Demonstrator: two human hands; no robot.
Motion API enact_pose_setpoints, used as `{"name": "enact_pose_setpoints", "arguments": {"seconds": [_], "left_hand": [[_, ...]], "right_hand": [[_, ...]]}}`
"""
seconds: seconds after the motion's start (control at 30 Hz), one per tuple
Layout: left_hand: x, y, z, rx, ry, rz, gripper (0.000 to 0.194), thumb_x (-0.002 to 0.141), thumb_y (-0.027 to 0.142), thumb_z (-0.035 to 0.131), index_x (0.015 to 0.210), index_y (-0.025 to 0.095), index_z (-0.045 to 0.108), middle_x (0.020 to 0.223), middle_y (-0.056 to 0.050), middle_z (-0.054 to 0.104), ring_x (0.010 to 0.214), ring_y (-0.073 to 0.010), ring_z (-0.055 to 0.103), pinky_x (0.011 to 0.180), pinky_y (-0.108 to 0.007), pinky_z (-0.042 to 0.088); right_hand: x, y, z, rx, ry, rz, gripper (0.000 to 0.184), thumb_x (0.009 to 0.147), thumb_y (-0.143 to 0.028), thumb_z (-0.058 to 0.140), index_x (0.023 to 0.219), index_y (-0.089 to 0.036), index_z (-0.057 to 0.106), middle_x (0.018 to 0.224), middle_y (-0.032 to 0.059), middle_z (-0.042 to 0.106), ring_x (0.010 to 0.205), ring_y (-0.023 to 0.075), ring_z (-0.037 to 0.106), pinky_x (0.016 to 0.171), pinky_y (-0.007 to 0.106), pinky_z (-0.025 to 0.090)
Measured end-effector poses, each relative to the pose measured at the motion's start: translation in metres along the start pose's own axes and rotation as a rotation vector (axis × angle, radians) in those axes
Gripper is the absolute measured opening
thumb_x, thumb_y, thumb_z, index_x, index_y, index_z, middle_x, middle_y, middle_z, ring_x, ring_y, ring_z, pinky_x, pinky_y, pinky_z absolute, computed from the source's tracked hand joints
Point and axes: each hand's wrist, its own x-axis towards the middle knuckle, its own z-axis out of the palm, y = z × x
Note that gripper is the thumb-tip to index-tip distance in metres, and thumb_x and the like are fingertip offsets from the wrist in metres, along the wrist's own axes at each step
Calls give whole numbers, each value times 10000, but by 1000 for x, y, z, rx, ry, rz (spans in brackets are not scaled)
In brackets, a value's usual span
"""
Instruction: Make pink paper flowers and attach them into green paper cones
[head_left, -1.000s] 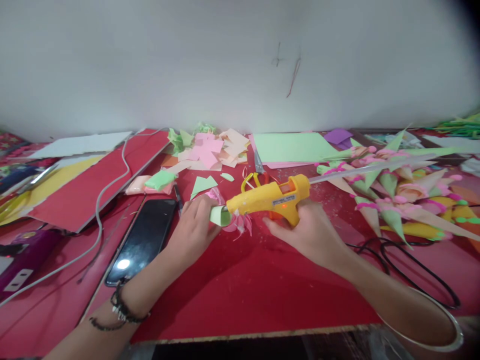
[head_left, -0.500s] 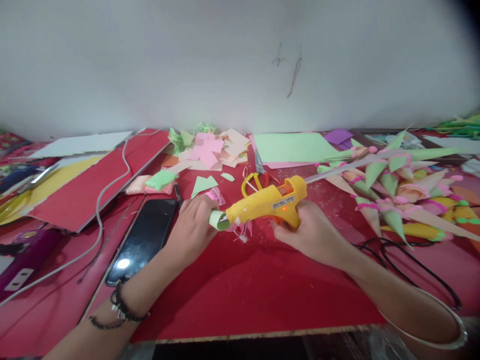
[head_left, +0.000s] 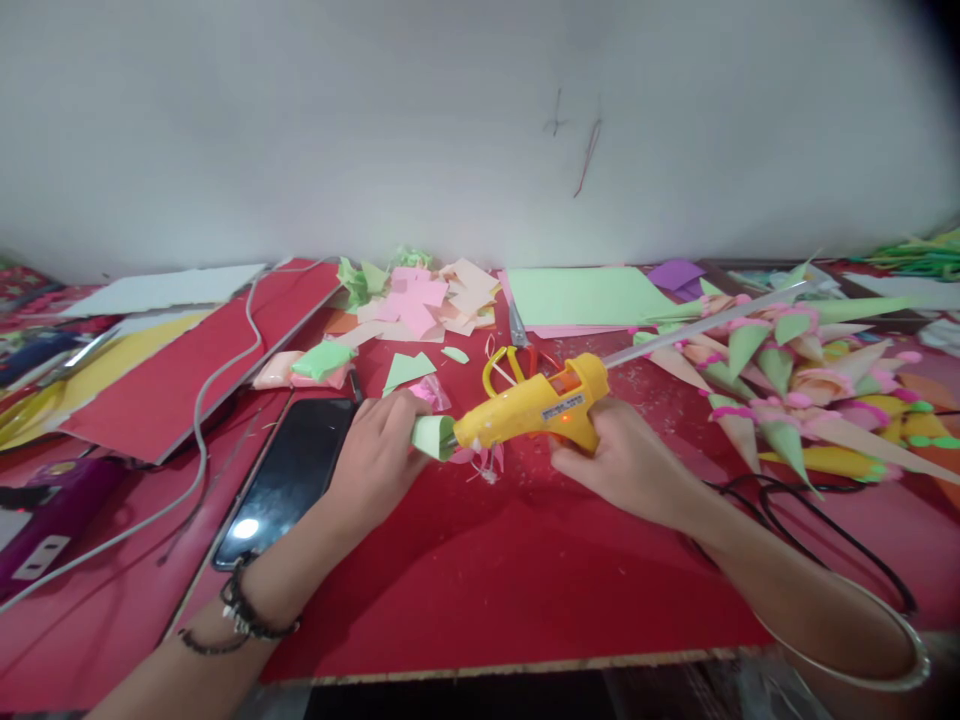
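Note:
My right hand (head_left: 626,462) grips a yellow hot glue gun (head_left: 529,408) by its handle, a clear glue stick (head_left: 697,326) jutting from its back. Its nozzle points left into the open end of a small rolled light green paper cone (head_left: 433,436), which my left hand (head_left: 377,455) pinches closed-fingered just above the red table (head_left: 487,580). Under the nozzle lies a small pink paper flower scrap (head_left: 484,459).
A black phone (head_left: 289,474) lies left of my left hand. Orange-handled scissors (head_left: 514,360) and pink, peach and green paper scraps (head_left: 420,298) sit behind. Finished paper cones and flowers (head_left: 795,385) pile at right, a black cable (head_left: 817,520) loops near my right forearm.
The glue gun has shifted slightly left and tipped nozzle-down toward the green cone; my right hand followed. My left hand has kept the cone nearly in place.

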Motion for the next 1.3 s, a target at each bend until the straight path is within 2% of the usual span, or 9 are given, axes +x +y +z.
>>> {"name": "enact_pose_setpoints", "arguments": {"seconds": [0.17,0.4,0.6,0.73,0.87,1.03,1.17,1.3], "left_hand": [[1,0,-1,13,-18,-6,140,725,154,508,804,200,402,688,3,552,592,-150,490,548,-252,333],[2,1,-4,32,-30,7,135,706,104,454,789,199,404,661,-1,550,573,-152,487,517,-245,332],[1,1,-4,52,-68,-6,122,701,107,447,773,201,418,658,-9,557,584,-161,501,522,-247,344],[0,1,-2,56,-86,-30,97,714,129,434,781,200,438,649,-13,557,579,-164,502,522,-245,351],[0,0,-1,57,-95,-42,62,727,149,437,762,198,447,637,-12,557,567,-164,500,521,-242,354],[0,-1,0,45,-127,-67,72,719,142,445,764,194,467,641,-18,564,586,-174,514,526,-245,355],[1,-1,0,22,-157,-152,96,712,142,448,791,185,484,694,-36,592,621,-181,541,533,-246,373],[4,0,0,-30,-179,-205,71,718,165,462,783,178,488,679,-31,592,616,-173,552,540,-245,398]], "right_hand": [[1,2,-1,-29,-9,1,97,646,-207,458,577,-182,394,482,-36,431,438,89,408,405,198,267],[2,1,-3,-65,14,-23,119,633,-188,457,547,-185,375,462,-45,401,420,78,381,400,195,257],[2,1,-4,-104,62,-97,73,624,-153,469,573,-182,425,492,-41,430,428,78,377,414,196,276],[2,4,-3,-113,111,-129,43,649,-191,507,614,-184,482,510,-31,473,441,92,417,440,204,320],[0,7,-1,-141,144,-130,94,689,-279,538,688,-186,541,534,-13,518,463,116,465,444,218,339],[2,11,-4,-166,196,-166,111,675,-278,561,717,-176,571,608,12,582,532,139,532,507,231,394],[10,19,-13,-191,229,-89,146,685,-309,562,720,-168,569,627,28,597,547,153,545,492,236,391],[23,41,-27,-285,246,33,237,699,-384,545,729,-151,573,601,39,581,523,162,530,469,244,364]]}}
